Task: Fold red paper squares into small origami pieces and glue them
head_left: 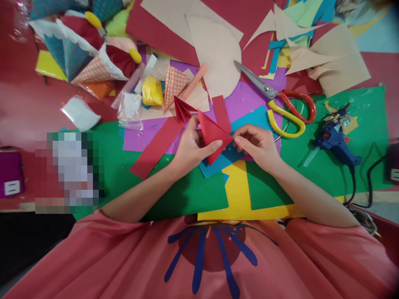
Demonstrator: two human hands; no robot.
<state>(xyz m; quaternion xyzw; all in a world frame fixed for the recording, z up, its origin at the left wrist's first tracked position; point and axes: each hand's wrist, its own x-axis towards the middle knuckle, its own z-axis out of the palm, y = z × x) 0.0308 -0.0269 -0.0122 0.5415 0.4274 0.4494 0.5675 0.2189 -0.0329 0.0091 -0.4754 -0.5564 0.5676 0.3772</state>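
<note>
A folded red paper piece [212,132] is held up over the middle of the table, its wide side to the left and its point to the right. My left hand [195,145] grips its left part, thumb across the front. At the right tip, my right hand [254,145] pinches the paper between thumb and fingers. Just behind my left hand lies a pleated red paper [182,110]. A long red strip [156,149] runs to the lower left, and a short red strip [221,112] stands out behind the held piece. Blue paper [215,166] lies beneath.
Scissors [268,89] with red and yellow handles lie open behind my right hand. A blue glue gun [338,143] with its cord is at the right. Patterned paper cones [71,50] crowd the back left; cream paper [218,54] and scraps cover the back.
</note>
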